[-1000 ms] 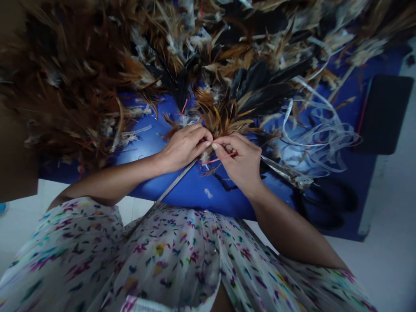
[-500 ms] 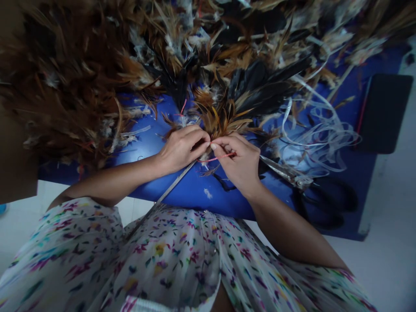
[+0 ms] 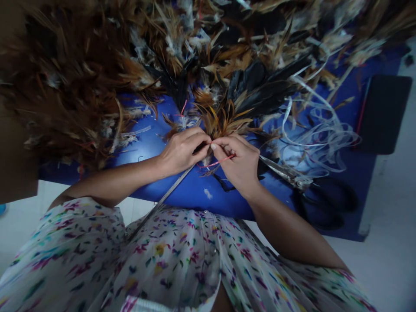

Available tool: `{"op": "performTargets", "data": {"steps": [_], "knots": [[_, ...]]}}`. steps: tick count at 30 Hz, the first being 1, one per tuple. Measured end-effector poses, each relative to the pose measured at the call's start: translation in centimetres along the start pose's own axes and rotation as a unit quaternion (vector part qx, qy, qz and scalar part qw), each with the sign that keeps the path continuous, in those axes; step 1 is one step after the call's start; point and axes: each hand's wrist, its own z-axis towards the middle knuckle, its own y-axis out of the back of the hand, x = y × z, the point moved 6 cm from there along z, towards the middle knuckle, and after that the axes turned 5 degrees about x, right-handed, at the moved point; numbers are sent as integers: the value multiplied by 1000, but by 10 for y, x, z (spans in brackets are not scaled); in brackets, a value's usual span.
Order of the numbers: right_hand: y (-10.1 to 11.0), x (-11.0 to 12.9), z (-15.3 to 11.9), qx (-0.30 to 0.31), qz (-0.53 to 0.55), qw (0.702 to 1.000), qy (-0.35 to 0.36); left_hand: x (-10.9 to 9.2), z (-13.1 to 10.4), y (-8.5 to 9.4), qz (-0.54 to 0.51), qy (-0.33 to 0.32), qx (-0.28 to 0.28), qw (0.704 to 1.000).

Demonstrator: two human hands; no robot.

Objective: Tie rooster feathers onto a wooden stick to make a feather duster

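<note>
My left hand (image 3: 186, 149) and my right hand (image 3: 236, 158) meet at the base of a bunch of brown feathers (image 3: 221, 119). Thumb and fingertips of each are pinched together on a red string (image 3: 214, 164), which sags in a loop below them and passes into the right hand's fingers. Feather tips fan out beyond my fingers, away from me. From under my left hand a thin pale strip (image 3: 173, 185) runs down toward my lap. The exact spot where string and feathers meet is hidden by my fingertips.
On the blue tabletop (image 3: 195, 195) lie scissors (image 3: 320, 199) with black handles, right of my right hand. Tangled white ribbon (image 3: 325, 130) and a black phone (image 3: 383, 115) are farther right. Heaps of brown and black feathers (image 3: 84, 86) cover the far side and left.
Both hands stay nearly in place, still pinching at the feather base. The red string's loop hangs slightly lower than before.
</note>
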Motion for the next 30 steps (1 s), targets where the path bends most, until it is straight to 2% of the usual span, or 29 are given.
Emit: {"op": "performTargets", "data": {"steps": [14, 23, 30], "knots": [[6, 5, -1, 6, -18, 1000, 18, -2, 1, 4, 28, -18, -23, 999], [9, 7, -4, 8, -30, 999, 41, 1, 2, 2, 38, -3, -10, 999], [12, 7, -7, -14, -66, 996, 52, 5, 4, 0, 34, 16, -9, 999]]}}
